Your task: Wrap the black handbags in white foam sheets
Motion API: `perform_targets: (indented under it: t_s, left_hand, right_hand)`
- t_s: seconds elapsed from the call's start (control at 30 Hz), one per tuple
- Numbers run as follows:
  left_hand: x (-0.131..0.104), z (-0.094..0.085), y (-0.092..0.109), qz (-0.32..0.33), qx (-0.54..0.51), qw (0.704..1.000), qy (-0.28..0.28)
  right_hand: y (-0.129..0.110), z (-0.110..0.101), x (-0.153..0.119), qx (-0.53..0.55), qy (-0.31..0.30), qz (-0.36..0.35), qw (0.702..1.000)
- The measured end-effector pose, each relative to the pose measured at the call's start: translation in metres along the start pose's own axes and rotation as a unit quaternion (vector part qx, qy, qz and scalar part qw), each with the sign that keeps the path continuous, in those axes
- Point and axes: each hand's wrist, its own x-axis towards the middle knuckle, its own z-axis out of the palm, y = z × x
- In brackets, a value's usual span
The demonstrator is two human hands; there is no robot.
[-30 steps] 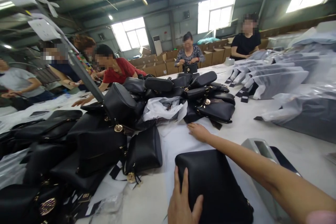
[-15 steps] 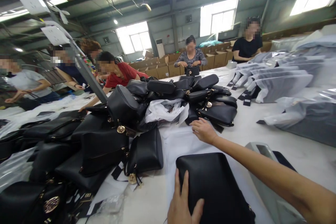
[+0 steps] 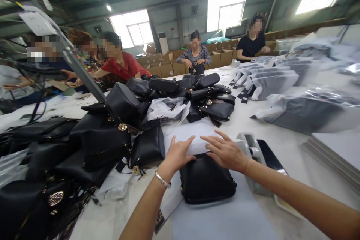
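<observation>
A black handbag (image 3: 207, 180) lies on white sheets on the table in front of me. My left hand (image 3: 178, 153) is at the bag's far left corner, thumb close to its edge and fingers apart over the white sheet (image 3: 194, 129) beyond. Across from it, my right hand (image 3: 225, 152) rests over the bag's far right edge with its fingers stretched out toward the left hand. Whether any fingertip pinches the sheet I cannot tell. Left of the bag stands another black handbag (image 3: 149, 145) with a gold charm.
Black handbags (image 3: 105, 148) are heaped to the left and ahead, around a crumpled plastic bag (image 3: 168, 108). On the right are a grey tape dispenser (image 3: 249, 146), a phone (image 3: 270, 155), stacked boards (image 3: 332, 150) and wrapped bags (image 3: 303, 112). Several co-workers stand around the table.
My right hand has come back from the pile to the bag. My left hand has moved from the bag's face to its far edge. The bag now sits turned, its near edge showing.
</observation>
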Motion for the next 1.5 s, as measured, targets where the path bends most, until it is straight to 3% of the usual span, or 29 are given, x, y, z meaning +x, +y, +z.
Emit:
perform_targets:
  t_s: [0.13, 0.33, 0.47, 0.67, 0.8, 0.97, 1.13, 1.33, 1.5]
  left_hand:
    - [-0.029, 0.01, 0.014, 0.023, -0.001, 1.0, -0.013]
    - [-0.08, 0.037, 0.03, 0.014, 0.015, 1.0, 0.007]
    - [-0.097, 0.041, 0.033, 0.009, 0.018, 1.0, 0.013]
    - [-0.09, 0.04, 0.049, 0.039, -0.016, 0.997, 0.063]
    - [-0.089, 0.058, 0.059, 0.061, -0.002, 0.998, 0.028]
    - [-0.104, 0.078, 0.06, 0.066, 0.016, 0.998, 0.008]
    - [-0.108, 0.085, 0.058, 0.065, 0.012, 0.998, 0.02]
    - [-0.109, 0.086, 0.059, 0.061, 0.002, 0.998, 0.025]
    - [-0.109, 0.079, 0.06, 0.054, -0.026, 0.998, 0.018]
  right_hand:
    - [-0.016, -0.009, -0.025, 0.028, -0.01, 0.101, 0.994]
    - [-0.037, 0.015, -0.063, 0.062, 0.037, 0.053, 0.996]
    - [-0.05, 0.031, -0.082, 0.057, 0.054, 0.031, 0.996]
    - [-0.053, 0.037, -0.09, 0.061, 0.055, 0.026, 0.996]
    - [-0.06, 0.027, -0.098, 0.076, 0.032, 0.043, 0.996]
    - [-0.097, 0.002, -0.137, 0.134, -0.008, 0.086, 0.987]
    - [-0.129, -0.003, -0.17, 0.247, -0.111, 0.123, 0.955]
    - [-0.129, 0.012, -0.162, 0.282, -0.165, 0.195, 0.925]
    - [-0.123, 0.007, -0.149, 0.308, -0.195, 0.199, 0.91]
